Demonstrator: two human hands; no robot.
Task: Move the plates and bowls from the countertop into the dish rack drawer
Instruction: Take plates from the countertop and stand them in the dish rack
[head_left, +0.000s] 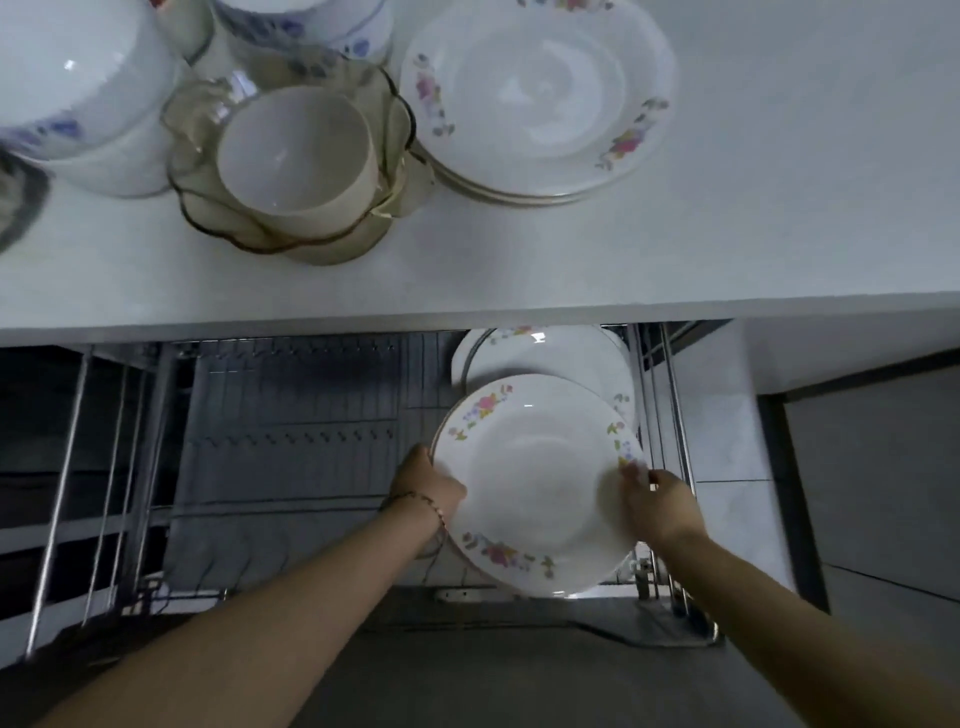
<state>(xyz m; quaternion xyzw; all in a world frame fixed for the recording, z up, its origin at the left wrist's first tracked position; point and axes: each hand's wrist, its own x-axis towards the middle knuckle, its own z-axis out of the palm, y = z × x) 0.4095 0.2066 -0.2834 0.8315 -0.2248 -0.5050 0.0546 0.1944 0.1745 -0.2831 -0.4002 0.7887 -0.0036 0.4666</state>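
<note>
A white floral plate (535, 483) is held over the right end of the open dish rack drawer (291, 415). My left hand (428, 486) grips its left rim and my right hand (657, 501) its right rim. Behind it, two similar plates (550, 353) stand in the rack. On the countertop (779, 182) lie a stack of floral plates (535, 98), a cream bowl (296, 156) inside scalloped glass bowls (208, 218), and white bowls with blue flowers (88, 93).
The countertop edge overhangs the back of the drawer. Chrome rails (675, 441) frame the drawer's right side, and wire bars (67, 467) run down its left. A dark floor lies below. More blue-patterned bowls (311, 31) stand at the back.
</note>
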